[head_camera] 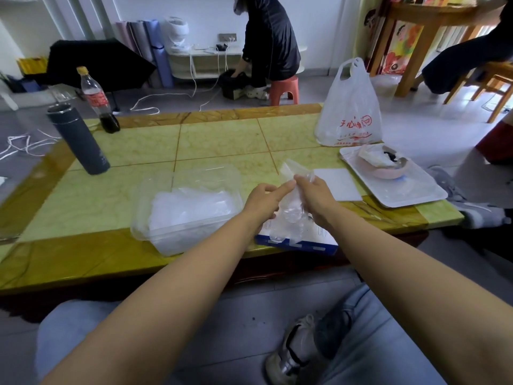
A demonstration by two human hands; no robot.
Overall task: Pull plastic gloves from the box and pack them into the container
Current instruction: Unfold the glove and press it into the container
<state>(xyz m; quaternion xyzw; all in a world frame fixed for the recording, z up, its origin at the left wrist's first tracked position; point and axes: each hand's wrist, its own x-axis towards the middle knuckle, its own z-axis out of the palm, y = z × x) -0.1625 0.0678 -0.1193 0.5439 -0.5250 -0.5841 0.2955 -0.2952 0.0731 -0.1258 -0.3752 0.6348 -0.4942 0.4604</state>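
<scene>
Green marbled tabletop (222, 140) fills the view, with a lived-in room behind it. At its near edge sits a blue and white box (305, 245). Just above it, both hands hold one clear plastic glove (291, 211). The left hand (265, 200) pinches the glove near its top between thumb and fingertips. The right hand (316, 195) has its grip curled round the same part from the other side. The crumpled glove hangs with its long axis running down to the box; whether its lower end is free is unclear. A clear container (138, 230), part-filled with gloves, lies just left of the hands and nearer the left one. The glove most likely goes leftward and down.
</scene>
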